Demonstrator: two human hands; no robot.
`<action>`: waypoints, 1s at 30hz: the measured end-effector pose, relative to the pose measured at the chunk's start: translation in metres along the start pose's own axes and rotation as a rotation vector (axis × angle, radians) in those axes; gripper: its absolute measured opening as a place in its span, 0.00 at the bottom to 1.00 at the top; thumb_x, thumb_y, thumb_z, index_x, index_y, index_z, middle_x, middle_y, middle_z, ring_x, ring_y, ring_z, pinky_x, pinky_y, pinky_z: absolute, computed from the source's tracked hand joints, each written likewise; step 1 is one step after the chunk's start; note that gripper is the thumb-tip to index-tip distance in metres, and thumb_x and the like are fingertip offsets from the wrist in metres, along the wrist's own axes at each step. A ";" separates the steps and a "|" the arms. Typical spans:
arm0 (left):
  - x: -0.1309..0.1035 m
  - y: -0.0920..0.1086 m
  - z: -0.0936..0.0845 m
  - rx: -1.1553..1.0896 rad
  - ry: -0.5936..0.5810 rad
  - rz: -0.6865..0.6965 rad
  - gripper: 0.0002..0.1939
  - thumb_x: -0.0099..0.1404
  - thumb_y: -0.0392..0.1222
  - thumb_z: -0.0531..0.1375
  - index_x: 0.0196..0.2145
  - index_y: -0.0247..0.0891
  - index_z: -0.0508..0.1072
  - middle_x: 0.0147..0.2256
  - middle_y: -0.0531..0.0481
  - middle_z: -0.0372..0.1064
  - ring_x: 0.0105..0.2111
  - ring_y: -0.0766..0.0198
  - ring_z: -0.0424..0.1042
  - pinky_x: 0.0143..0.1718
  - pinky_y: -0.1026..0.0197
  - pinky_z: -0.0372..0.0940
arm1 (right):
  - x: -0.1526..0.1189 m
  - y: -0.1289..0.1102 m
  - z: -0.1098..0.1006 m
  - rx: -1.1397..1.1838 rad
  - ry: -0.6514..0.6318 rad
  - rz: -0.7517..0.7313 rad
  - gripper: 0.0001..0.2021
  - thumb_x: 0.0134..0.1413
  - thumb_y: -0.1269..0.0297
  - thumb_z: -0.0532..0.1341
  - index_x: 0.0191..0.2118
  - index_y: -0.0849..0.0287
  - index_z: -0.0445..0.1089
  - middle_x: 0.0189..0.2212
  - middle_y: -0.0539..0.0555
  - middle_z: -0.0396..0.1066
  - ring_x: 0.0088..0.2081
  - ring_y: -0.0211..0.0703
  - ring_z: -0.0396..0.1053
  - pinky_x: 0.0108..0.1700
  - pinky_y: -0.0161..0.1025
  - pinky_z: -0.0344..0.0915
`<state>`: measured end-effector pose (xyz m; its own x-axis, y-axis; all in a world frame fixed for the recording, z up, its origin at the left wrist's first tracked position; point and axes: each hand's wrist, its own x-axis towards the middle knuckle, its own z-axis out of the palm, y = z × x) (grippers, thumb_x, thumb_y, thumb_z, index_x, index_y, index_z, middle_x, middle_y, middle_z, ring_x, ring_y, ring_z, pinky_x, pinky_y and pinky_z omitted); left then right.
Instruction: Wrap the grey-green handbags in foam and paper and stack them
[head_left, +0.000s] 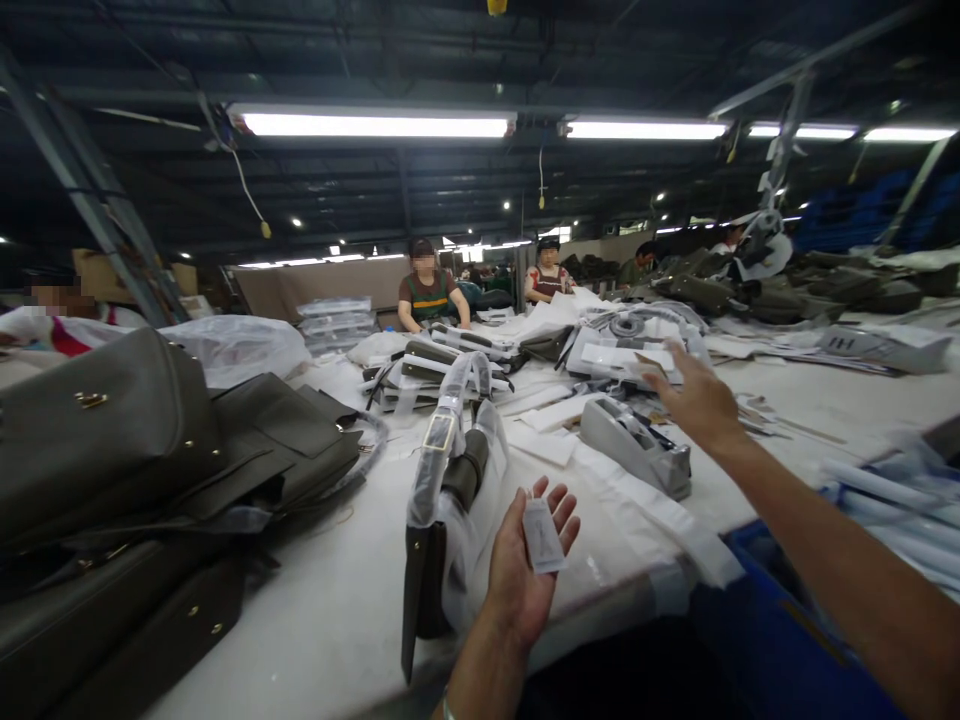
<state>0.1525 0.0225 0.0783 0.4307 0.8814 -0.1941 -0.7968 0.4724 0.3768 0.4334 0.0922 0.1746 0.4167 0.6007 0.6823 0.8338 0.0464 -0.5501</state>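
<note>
My left hand is palm up near the table's front edge, holding a small white tag that lies across the palm and fingers. Just left of it stands a dark olive handbag, its strap wrapped in clear film and white padding about its body. Stretched forward over the table, my right hand is somewhat blurred, with thumb and fingers apart. A tan piece shows by its fingertips; contact cannot be made out. Below that hand sits a grey tape dispenser.
Olive bags are piled on the left. More wrapped bags and papers cover the white table farther back. A blue bin stands at the right edge. Co-workers, including a person, are across the table.
</note>
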 end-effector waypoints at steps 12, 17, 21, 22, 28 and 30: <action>-0.011 -0.009 0.006 0.669 0.003 0.475 0.14 0.67 0.48 0.61 0.45 0.41 0.80 0.63 0.47 0.61 0.64 0.53 0.56 0.65 0.55 0.52 | -0.209 -0.083 0.046 0.929 -0.598 0.362 0.36 0.49 0.44 0.67 0.61 0.54 0.64 0.56 0.61 0.70 0.58 0.57 0.67 0.59 0.52 0.66; -0.024 -0.004 0.004 0.646 0.020 0.447 0.18 0.67 0.52 0.60 0.48 0.39 0.78 0.55 0.43 0.71 0.59 0.54 0.65 0.61 0.55 0.58 | -0.205 -0.095 0.029 1.009 -0.693 0.427 0.23 0.50 0.47 0.67 0.49 0.54 0.76 0.48 0.57 0.77 0.51 0.57 0.72 0.56 0.49 0.67; -0.033 0.006 -0.001 0.648 0.102 0.515 0.19 0.65 0.55 0.62 0.45 0.38 0.79 0.50 0.41 0.73 0.51 0.54 0.70 0.53 0.55 0.65 | -0.217 -0.086 0.021 0.921 -0.715 0.404 0.21 0.50 0.46 0.67 0.44 0.54 0.78 0.44 0.56 0.78 0.49 0.56 0.73 0.53 0.46 0.69; -0.036 0.009 -0.002 0.674 0.099 0.526 0.20 0.65 0.56 0.62 0.45 0.38 0.79 0.50 0.41 0.73 0.49 0.55 0.70 0.51 0.56 0.67 | -0.221 -0.083 0.020 0.890 -0.720 0.386 0.20 0.50 0.46 0.67 0.44 0.54 0.78 0.44 0.55 0.78 0.48 0.56 0.73 0.52 0.46 0.69; -0.059 0.019 0.002 0.908 0.066 0.592 0.21 0.67 0.57 0.59 0.48 0.39 0.78 0.49 0.43 0.73 0.48 0.57 0.70 0.52 0.58 0.65 | -0.242 -0.086 0.013 0.890 -0.728 0.411 0.21 0.48 0.43 0.67 0.39 0.55 0.77 0.36 0.54 0.78 0.41 0.54 0.74 0.46 0.45 0.71; -0.065 0.019 0.007 0.972 0.021 0.571 0.20 0.69 0.56 0.57 0.48 0.41 0.79 0.53 0.44 0.70 0.53 0.55 0.68 0.55 0.58 0.63 | -0.245 -0.098 0.007 1.014 -0.735 0.445 0.23 0.48 0.43 0.67 0.45 0.52 0.75 0.39 0.55 0.78 0.43 0.53 0.74 0.46 0.46 0.71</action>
<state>0.1125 -0.0261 0.1038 0.0945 0.9707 0.2210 -0.2024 -0.1986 0.9589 0.2474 -0.0536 0.0579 0.0227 0.9935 0.1111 -0.0923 0.1127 -0.9893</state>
